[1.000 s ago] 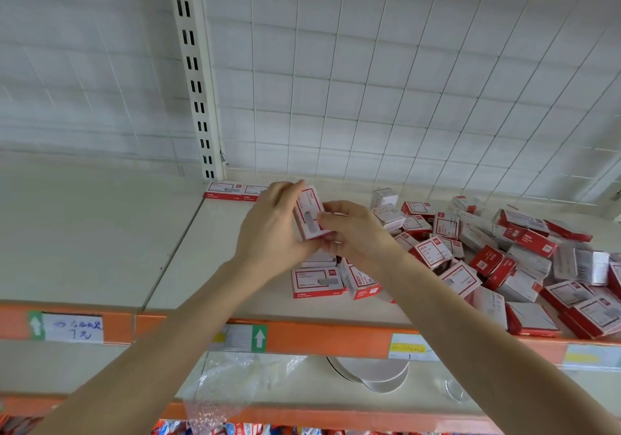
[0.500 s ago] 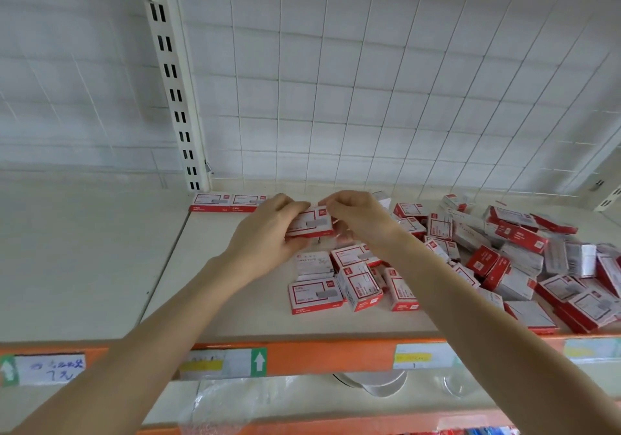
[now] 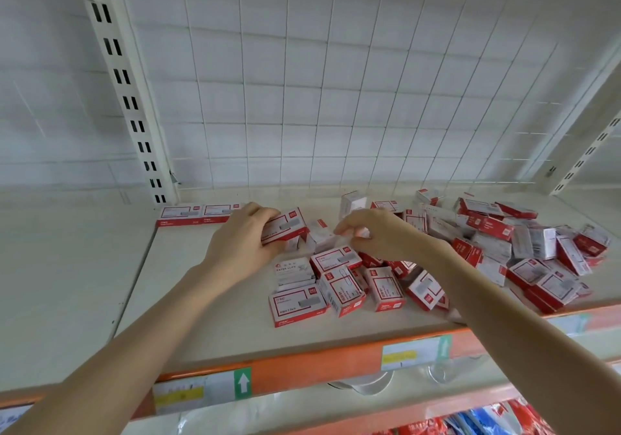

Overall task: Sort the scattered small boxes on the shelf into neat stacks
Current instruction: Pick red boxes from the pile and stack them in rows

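At mid-shelf, the left hand (image 3: pixel 240 244) grips one red-and-white box (image 3: pixel 285 225), thumb on the near long edge and fingers curled over the far edge. The box is tilted with its printed face up, above the loose boxes at the left end of the heap. The right hand (image 3: pixel 383 236) hovers just beside it with fingers curled downward over a small pale box (image 3: pixel 322 237). Motion blur hides the fingertips, so I cannot tell whether it holds anything.

Handling (judgement):
- These are small card cartons, likely light. One lid nearby reads "paper clips" (image 3: pixel 291 268), so there may be some heft and shifting contents.
- Edges are stiff, but thin walls would dent under a hard squeeze, and glossy faces may slide when stacked.
- The best hold is thumb against fingers across the long edges, leaving the broad faces free to lie flat.

Two boxes (image 3: pixel 198 214) lie side by side in a row at the back left corner of the shelf (image 3: pixel 201 300), apparently the start of the neat stacks. The heap (image 3: pixel 504 243) sprawls to the right, with boxes overlapping at all angles.

Not readable:
- Boxes under both palms and under the right forearm are hidden.
- The depth of the heap cannot be told.
- Print on most labels is too small to read.
- Goods on the lower shelf are cut off at the frame's bottom edge.
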Available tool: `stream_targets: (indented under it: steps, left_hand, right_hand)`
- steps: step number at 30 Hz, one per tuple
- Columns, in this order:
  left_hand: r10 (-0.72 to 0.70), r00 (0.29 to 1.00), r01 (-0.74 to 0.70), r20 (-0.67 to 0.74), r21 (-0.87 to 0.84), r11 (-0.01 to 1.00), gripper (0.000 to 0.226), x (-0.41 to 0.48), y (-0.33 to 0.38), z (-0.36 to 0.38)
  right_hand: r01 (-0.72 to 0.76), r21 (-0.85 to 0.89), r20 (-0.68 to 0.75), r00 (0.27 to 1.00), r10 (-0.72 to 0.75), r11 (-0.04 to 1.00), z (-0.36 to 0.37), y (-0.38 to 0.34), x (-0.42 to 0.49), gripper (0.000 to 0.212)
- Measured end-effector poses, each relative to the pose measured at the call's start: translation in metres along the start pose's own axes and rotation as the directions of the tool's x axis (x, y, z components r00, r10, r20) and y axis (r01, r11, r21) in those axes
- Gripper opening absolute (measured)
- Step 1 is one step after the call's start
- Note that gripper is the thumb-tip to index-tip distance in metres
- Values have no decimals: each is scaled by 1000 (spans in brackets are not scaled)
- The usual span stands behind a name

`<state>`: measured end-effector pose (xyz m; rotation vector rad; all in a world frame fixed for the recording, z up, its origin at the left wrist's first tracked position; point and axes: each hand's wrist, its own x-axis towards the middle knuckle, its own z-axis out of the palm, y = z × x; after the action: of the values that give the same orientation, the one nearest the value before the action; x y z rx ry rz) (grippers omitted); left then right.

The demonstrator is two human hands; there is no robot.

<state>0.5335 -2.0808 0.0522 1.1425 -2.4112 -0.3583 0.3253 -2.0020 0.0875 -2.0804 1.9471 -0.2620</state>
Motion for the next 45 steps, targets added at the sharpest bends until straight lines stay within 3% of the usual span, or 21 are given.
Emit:
stream_targets:
  steps: [4,8,11,17,21,24,29,31,35,38,41,43,45]
  left_hand:
    - [12,1000,-12,3,-8,1000,50,-1,-2,2]
    - [9,1000,-9,2,-12,1000,50,-2,-4,2]
    - [16,1000,-16,-5,-10,1000,52,-1,-2,2]
    - [73,997,-73,2,-36,997,56,2,14,6]
    - [96,995,-95,14,-43,995,55,3,18,11]
    - [91,995,-90,38,-24,996,54,6,19,15]
    - [75,994,-74,76,-14,997,54,6,18,20]
    - [66,994,-66,82,-2,998,54,6,16,21]
    - [38,997,-39,68,18,999,55,6,10,21]
    - [10,999,-11,53,31,999,56,6,5,20]
    - [-7,999,5,47,30,1000,56,5,-1,19]
    - [-11,999,10,45,26,1000,55,4,-4,18]
    - [-14,999,13,46,18,1000,55,3,-7,19]
  right_hand:
    - [10,48,13,1000,-10,999,-2,-8,-9,33]
    - [163,-26,182,971,-155,986,16,-19,-24,49]
    - [242,-94,233,948,-215,966,29,-22,-28,60]
    - [201,-17,68,978,-199,979,24,-21,-31,56]
    - [-33,62,-62,997,37,998,-2,-2,-31,53]
    - [-181,118,-207,957,203,976,-14,22,-24,50]
    - [-381,129,-309,862,402,916,1,40,-11,43]
    - [-340,109,-381,854,355,934,10,37,-6,38]
    - [-108,114,-466,872,149,988,14,16,0,27]
    - [40,95,-264,964,-14,995,13,-2,1,29]
    - [81,-187,28,997,-78,979,22,-8,0,40]
    - [105,-297,94,992,-80,949,25,-9,0,44]
    - [109,-303,122,990,-75,947,25,-10,2,48]
